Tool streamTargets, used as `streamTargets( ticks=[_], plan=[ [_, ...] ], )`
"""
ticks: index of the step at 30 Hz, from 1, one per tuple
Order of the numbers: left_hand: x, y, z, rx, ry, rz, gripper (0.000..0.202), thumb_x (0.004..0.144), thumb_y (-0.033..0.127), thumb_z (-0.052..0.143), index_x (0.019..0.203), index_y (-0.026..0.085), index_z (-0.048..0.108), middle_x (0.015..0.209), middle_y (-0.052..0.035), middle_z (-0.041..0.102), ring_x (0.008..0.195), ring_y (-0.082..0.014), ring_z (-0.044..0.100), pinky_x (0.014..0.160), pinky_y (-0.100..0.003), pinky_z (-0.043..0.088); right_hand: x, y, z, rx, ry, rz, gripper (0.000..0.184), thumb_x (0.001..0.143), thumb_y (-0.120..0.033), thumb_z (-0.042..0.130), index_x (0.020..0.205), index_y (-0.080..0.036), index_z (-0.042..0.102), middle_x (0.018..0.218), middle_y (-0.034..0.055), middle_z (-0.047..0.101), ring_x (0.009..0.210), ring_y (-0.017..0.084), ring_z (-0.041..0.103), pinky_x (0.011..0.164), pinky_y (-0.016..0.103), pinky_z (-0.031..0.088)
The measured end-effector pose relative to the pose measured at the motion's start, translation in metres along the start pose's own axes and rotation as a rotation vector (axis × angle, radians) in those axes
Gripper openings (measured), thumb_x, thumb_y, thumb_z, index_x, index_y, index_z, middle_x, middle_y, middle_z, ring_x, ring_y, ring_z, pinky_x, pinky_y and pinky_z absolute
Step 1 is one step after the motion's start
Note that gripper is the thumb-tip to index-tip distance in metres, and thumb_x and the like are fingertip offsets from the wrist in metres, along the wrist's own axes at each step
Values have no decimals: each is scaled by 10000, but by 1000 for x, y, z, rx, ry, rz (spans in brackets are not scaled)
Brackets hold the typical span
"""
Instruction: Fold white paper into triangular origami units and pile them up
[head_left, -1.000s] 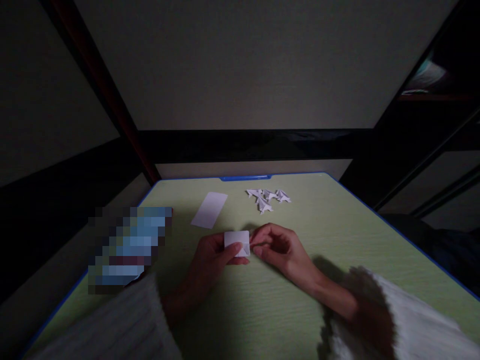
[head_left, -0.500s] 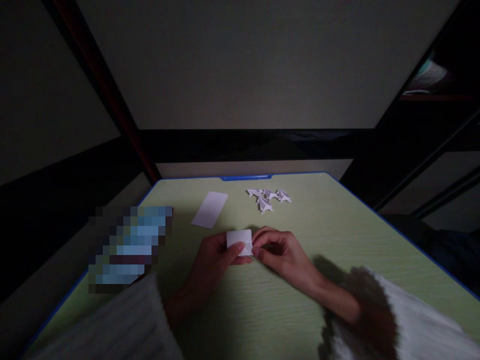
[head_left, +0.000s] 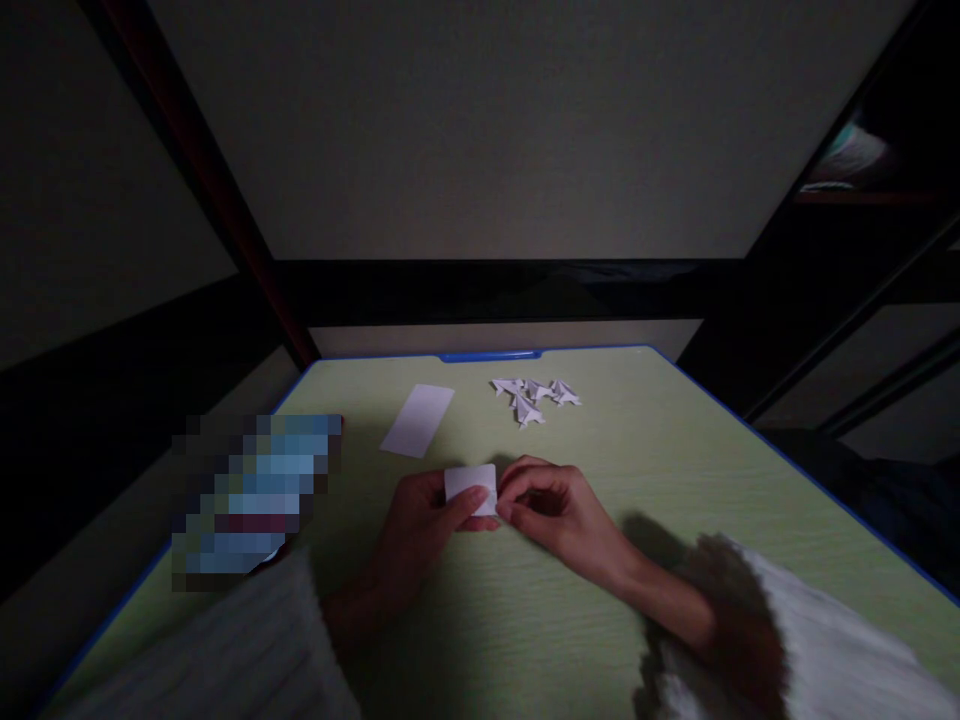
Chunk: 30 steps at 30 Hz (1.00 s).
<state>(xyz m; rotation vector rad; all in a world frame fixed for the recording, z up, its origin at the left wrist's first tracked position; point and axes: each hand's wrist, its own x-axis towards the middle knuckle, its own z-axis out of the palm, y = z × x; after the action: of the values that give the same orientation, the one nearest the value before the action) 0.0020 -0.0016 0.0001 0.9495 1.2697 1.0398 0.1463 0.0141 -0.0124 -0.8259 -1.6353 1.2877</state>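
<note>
A small folded piece of white paper point(head_left: 466, 480) is held just above the table, low in the middle of the head view. My left hand point(head_left: 431, 508) grips it from the left, thumb on top and fingers underneath. At its right edge, my right hand point(head_left: 551, 500) pinches a corner between thumb and forefinger; the fingertips cover that corner. Beyond the hands lie several folded white paper figures point(head_left: 528, 408), grouped close together. A flat rectangular sheet of white paper point(head_left: 418, 421) rests to their left.
The pale green table point(head_left: 637, 430) has a blue rim and a blue strip point(head_left: 490, 356) at its far edge. On the left lies a blurred-out bluish item point(head_left: 262, 490). A light panel point(head_left: 480, 130) rises behind the table, with dark shelving at the right.
Both hands and the folded paper have shifted very slightly left in view. My right fingers stay at the paper's right edge; the figures and sheet lie as before.
</note>
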Motion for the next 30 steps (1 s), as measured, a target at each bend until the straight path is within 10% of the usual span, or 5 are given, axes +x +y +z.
streamTargets(
  ticks=[30],
  plan=[
    [-4,-1,1,162,-81,130,104,586,203,601,535,113,607,444,-9,616,420,-136,570,436,-204,428,-3,-11,1,149,-224,160,232,693,-341,549,622,-140,457,584,-17,471,546,83,421,513,213,317]
  ],
)
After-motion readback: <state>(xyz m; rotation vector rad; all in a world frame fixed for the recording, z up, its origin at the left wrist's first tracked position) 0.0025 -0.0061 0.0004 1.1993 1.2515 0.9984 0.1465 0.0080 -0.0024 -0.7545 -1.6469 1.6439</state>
